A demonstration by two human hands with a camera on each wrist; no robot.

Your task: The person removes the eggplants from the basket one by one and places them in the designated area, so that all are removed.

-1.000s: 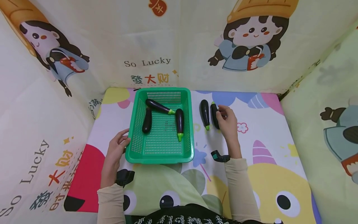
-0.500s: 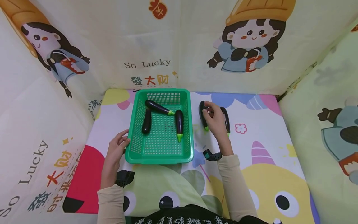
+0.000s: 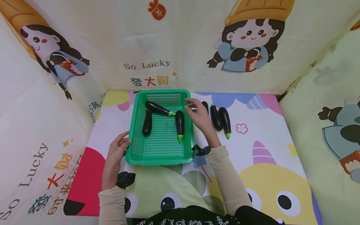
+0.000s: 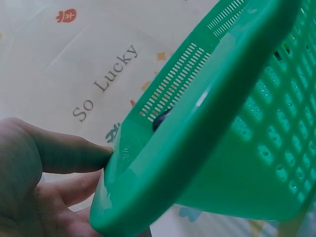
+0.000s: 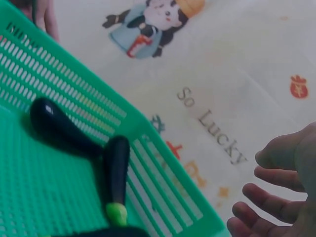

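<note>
A green plastic basket (image 3: 160, 162) holds three dark purple eggplants: one slanting at the back (image 3: 157, 108), one at the left (image 3: 147, 122) and one at the right (image 3: 179, 125). My left hand (image 3: 116, 153) pinches the basket's left rim, with the thumb (image 4: 81, 155) on top of the edge and the fingers below in the left wrist view. My right hand (image 3: 198, 115) is over the basket's right rim, fingers spread and nothing between them. Beside it on the table lie three more eggplants, the nearest (image 3: 205, 106) partly hidden by this hand, then a middle one (image 3: 216, 117) and a right one (image 3: 225, 122).
A tablecloth (image 3: 270, 125) with cartoon prints covers the table. Cream printed cloth walls (image 3: 194, 56) stand at the back and on both sides. The person's dark clothing (image 3: 191, 215) is at the front edge.
My right hand has moved left, away from the loose eggplants to the basket's right rim, uncovering the middle and right ones. The left hand and basket have stayed in place.
</note>
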